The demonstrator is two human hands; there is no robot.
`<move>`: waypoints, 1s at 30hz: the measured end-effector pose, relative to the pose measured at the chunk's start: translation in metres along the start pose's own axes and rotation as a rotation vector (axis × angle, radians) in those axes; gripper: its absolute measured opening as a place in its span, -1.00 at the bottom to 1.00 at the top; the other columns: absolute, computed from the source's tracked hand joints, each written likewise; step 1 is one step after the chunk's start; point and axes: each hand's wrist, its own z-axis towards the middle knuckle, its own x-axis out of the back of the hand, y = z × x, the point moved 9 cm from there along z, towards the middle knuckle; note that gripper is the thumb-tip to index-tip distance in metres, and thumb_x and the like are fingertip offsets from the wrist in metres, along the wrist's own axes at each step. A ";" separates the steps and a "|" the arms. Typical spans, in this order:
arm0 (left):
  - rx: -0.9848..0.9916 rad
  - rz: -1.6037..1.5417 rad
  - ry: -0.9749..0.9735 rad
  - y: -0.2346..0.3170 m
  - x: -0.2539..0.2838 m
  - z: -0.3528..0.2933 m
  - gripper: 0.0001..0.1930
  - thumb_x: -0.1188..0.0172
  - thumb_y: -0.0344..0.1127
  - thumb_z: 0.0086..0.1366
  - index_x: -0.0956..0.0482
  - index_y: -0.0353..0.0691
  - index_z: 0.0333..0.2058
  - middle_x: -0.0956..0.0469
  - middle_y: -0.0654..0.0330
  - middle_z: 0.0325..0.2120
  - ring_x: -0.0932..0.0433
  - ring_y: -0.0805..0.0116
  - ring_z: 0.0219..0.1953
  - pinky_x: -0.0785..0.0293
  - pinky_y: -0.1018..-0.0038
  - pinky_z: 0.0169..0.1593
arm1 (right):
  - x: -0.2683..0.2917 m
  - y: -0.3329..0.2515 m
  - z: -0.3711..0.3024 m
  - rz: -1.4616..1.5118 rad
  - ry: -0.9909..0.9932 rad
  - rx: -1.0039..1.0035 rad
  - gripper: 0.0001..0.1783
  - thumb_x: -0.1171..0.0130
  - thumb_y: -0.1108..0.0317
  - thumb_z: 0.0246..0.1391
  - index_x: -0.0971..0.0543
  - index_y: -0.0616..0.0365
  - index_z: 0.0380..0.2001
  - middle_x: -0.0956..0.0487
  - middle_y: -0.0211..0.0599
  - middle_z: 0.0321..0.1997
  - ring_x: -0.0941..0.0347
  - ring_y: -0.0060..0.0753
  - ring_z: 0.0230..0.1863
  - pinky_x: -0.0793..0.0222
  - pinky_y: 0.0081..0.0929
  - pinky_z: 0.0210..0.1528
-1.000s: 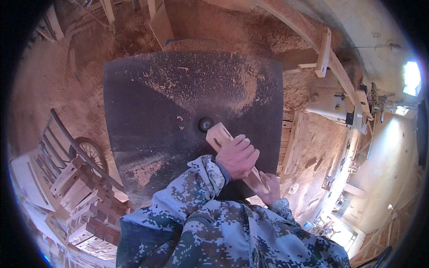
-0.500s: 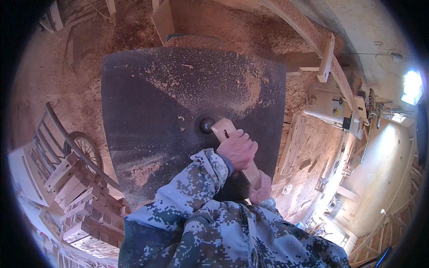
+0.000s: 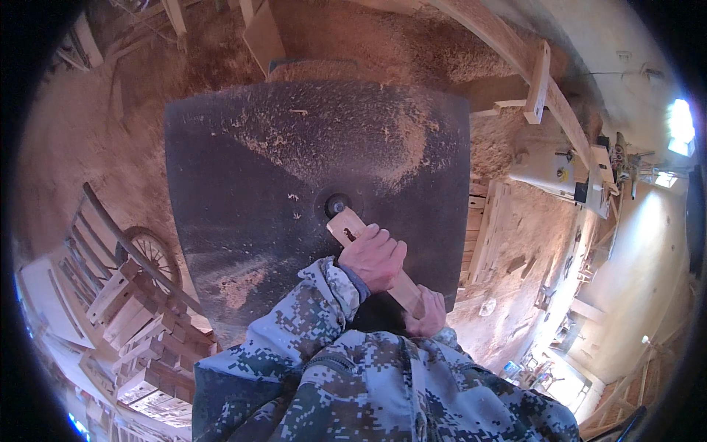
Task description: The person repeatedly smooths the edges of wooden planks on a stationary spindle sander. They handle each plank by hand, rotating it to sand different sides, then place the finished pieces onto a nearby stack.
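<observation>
On a dark, dust-strewn machine table (image 3: pixel 243 184) a round spindle (image 3: pixel 338 205) stands up near the middle. A short pale wooden piece (image 3: pixel 343 226) with a dark slot near its far end lies slantwise, that end right at the near side of the spindle. My left hand (image 3: pixel 373 256) is closed over the wood behind the slot. Nearer to my body, my right hand (image 3: pixel 426 313) grips the other end, its fingers partly hidden. Both sleeves are in camouflage cloth.
Sawdust (image 3: pixel 412 144) lies over the table's far half. At left are a stack of wooden blocks (image 3: pixel 151 331) and a cart wheel (image 3: pixel 151 254). A long beam (image 3: pixel 501 37) rises at far right. Boards (image 3: pixel 490 232) lie beside the table's right edge.
Both hands have shifted left with the wooden piece. Its slotted end has gone from the right of the spindle to its near side.
</observation>
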 end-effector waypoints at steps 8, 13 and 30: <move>0.040 0.027 -0.039 0.005 0.001 -0.005 -0.79 -0.32 -0.35 0.11 -0.64 -0.23 -0.25 -0.53 0.23 -0.50 -0.56 0.20 -0.28 -0.45 0.23 -0.01 | 0.001 -0.002 -0.006 0.056 0.050 0.020 -0.15 -0.49 0.35 -0.26 -0.51 0.28 0.22 -0.61 0.06 0.14 -0.52 0.17 0.11 -0.42 -0.06 0.27; 0.037 -0.012 0.007 0.010 0.016 -0.020 -0.76 -0.30 -0.41 0.10 -0.65 -0.24 -0.21 -0.61 0.18 -0.39 -0.58 0.12 -0.16 -0.45 0.14 0.12 | 0.001 -0.005 -0.008 0.083 0.013 0.017 -0.17 -0.48 0.34 -0.24 -0.51 0.27 0.22 -0.59 0.05 0.15 -0.50 0.18 0.14 -0.42 -0.02 0.27; 0.926 -0.096 0.457 -0.086 0.057 -0.083 -0.60 -0.02 -0.35 0.58 -0.39 -0.50 0.25 -0.49 -0.03 -0.02 -0.44 0.19 -0.02 -0.39 0.28 0.14 | 0.057 0.089 -0.098 0.104 0.195 -0.005 -0.30 -0.49 0.35 -0.17 -0.60 0.18 0.14 -0.60 -0.08 -0.01 -0.50 0.10 -0.09 -0.49 -0.03 -0.03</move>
